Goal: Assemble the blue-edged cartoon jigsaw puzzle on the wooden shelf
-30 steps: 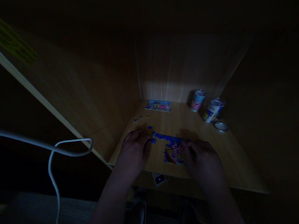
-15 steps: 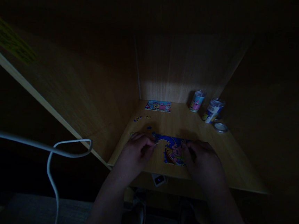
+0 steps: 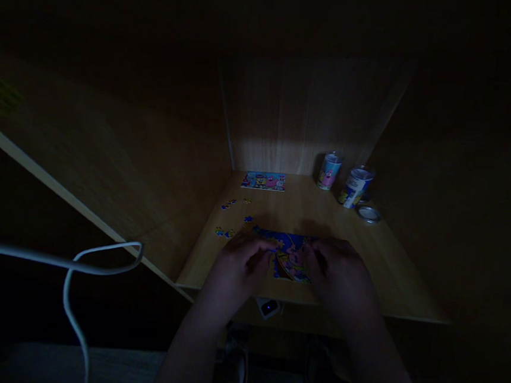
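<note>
A partly assembled jigsaw puzzle (image 3: 292, 260), mostly blue with a pink figure, lies flat near the shelf's front edge. My left hand (image 3: 246, 262) pinches a small puzzle piece (image 3: 273, 250) between thumb and forefinger, at the gap on the puzzle's left side. Over the right part of the puzzle, my right hand (image 3: 337, 267) is closed, thumb and fingertips gripping there and hiding that end. Several loose puzzle pieces (image 3: 219, 231) lie left of and beyond my left hand, among them a blue one (image 3: 248, 219).
A colourful picture card (image 3: 263, 181) lies at the back left of the wooden shelf (image 3: 298, 210). Two printed tins (image 3: 329, 171) (image 3: 356, 188) stand at the back right, with a round lid (image 3: 368, 214) beside them. A white cable (image 3: 96, 270) loops at left.
My left hand has moved the piece rightward to the puzzle's gap. My right hand stays on the puzzle's right part. The view has shifted slightly.
</note>
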`<state>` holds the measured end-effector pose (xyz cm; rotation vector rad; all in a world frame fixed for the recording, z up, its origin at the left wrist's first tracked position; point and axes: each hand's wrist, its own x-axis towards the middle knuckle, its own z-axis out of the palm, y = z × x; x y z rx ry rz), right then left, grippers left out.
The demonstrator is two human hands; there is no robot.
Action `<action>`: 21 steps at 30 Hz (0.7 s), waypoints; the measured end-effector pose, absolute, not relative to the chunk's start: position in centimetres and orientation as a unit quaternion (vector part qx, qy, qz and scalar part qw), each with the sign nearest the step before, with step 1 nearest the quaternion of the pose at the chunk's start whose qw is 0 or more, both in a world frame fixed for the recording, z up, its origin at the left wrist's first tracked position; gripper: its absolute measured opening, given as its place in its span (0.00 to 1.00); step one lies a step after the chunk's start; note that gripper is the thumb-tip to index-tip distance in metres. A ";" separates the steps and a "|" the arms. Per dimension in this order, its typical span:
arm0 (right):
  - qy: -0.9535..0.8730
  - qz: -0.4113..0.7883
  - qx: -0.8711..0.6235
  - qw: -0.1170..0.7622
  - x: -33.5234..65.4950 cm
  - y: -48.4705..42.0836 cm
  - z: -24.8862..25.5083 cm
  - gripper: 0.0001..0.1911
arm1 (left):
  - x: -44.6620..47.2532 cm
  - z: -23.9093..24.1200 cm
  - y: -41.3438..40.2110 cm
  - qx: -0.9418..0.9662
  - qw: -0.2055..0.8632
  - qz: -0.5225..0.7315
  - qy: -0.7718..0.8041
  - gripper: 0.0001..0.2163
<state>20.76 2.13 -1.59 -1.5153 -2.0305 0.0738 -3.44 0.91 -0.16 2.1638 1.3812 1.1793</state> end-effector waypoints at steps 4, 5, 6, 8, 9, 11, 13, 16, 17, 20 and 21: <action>-0.764 0.031 -0.576 0.291 20.7 2.1 -1.5 0.12 | -3.4 -0.7 1.0 0.739 0.170 0.409 0.509 0.06; -0.764 0.032 -0.576 0.289 20.7 2.1 -1.5 0.12 | -3.4 -0.8 1.1 0.740 0.171 0.405 0.509 0.07; -0.765 0.032 -0.575 0.289 20.7 2.1 -1.5 0.13 | -3.4 -0.8 1.1 0.741 0.170 0.404 0.509 0.07; -0.765 0.029 -0.574 0.291 20.7 2.2 -1.6 0.13 | -3.4 -0.9 1.2 0.741 0.170 0.405 0.508 0.06; -0.765 0.027 -0.573 0.293 20.7 2.2 -1.6 0.14 | -3.3 -0.9 1.2 0.740 0.172 0.408 0.506 0.06; -0.765 0.027 -0.573 0.294 20.7 2.2 -1.6 0.14 | -3.3 -0.8 1.3 0.740 0.171 0.409 0.505 0.06; -0.765 0.028 -0.573 0.293 20.8 2.2 -1.7 0.14 | -3.1 -0.7 1.4 0.747 0.161 0.399 0.507 0.06; -0.765 0.027 -0.574 0.293 20.8 2.2 -1.7 0.13 | -3.1 -0.5 1.4 0.757 0.141 0.374 0.516 0.07; -0.765 0.026 -0.573 0.292 20.8 2.2 -1.7 0.13 | -3.1 -0.4 1.4 0.758 0.140 0.372 0.517 0.08; -0.767 0.025 -0.571 0.292 20.8 2.2 -1.7 0.14 | -3.1 -0.3 1.3 0.759 0.157 0.375 0.508 0.07; -0.767 0.024 -0.570 0.292 20.8 2.2 -1.7 0.13 | -3.2 -0.2 1.3 0.761 0.167 0.377 0.501 0.08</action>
